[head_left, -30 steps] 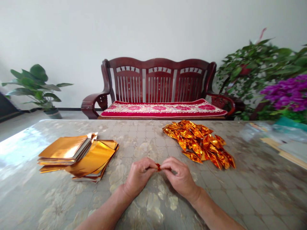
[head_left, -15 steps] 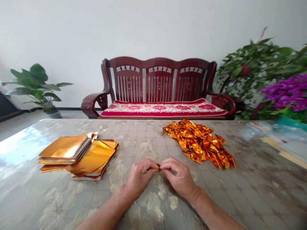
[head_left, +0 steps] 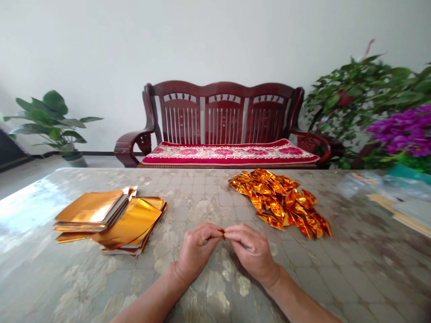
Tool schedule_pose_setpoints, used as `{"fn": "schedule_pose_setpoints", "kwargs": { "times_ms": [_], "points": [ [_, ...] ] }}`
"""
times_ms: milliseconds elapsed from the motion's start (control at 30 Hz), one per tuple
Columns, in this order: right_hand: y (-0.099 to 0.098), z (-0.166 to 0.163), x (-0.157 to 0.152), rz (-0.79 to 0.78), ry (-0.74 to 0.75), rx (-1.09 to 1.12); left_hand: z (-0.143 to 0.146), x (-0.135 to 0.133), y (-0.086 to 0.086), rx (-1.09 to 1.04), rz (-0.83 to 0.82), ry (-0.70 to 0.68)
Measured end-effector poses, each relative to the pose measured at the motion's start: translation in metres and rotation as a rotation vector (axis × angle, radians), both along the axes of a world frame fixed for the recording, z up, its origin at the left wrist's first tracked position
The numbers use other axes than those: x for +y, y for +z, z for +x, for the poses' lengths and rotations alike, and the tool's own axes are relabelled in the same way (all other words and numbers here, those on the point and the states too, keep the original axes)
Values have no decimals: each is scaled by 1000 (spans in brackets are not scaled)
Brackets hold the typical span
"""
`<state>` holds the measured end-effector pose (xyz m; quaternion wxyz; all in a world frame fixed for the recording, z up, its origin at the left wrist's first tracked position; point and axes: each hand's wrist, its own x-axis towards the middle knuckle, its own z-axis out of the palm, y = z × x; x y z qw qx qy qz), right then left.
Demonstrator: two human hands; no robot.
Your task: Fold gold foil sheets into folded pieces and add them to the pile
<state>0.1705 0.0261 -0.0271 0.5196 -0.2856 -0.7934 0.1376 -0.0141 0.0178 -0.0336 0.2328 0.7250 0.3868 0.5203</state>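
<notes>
Over the middle of the table, my left hand point(head_left: 198, 244) and my right hand point(head_left: 252, 251) meet fingertip to fingertip. Both are closed in a pinch on a small piece of gold foil paper point(head_left: 222, 233), mostly hidden by the fingers. To the left lies a stack of flat gold foil paper sheets point(head_left: 90, 207), some fanned out toward me. Beyond my right hand is a pile of folded gold foil paper pieces point(head_left: 276, 193), shiny and pointed at the ends.
The table point(head_left: 188, 188) has a patterned cover. At its right edge lie clear plastic bags point(head_left: 360, 183) and pale flat boards point(head_left: 400, 213). Past the table stands a dark red wooden bench point(head_left: 224, 112), with potted plants point(head_left: 54, 116) to the left and purple flowers point(head_left: 404, 130) at right.
Both hands stay pinched on the foil paper at nearly the same spot, with only slight finger movement. The stack and the pile look the same.
</notes>
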Motion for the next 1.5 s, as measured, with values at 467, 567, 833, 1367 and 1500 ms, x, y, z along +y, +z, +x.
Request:
{"fn": "schedule_pose_setpoints", "kwargs": {
  "times_ms": [467, 567, 833, 1367, 1500],
  "points": [
    [5, -1, -4, 27, -4, -32, -8, -2, 3, 219, 162, -72],
    [4, -2, -6, -23, -1, -17, -10, -5, 4, 282, 204, -75],
    [0, -5, 2, -163, -20, 19, -4, 0, 1, 196, 60, -39],
    [-2, 8, 13, -229, -81, -84, -2, 7, 9, 221, -223, 44],
    [-5, 9, 15, -233, -99, -74, -10, 5, 20, 239, -241, -67]
  ]
}}
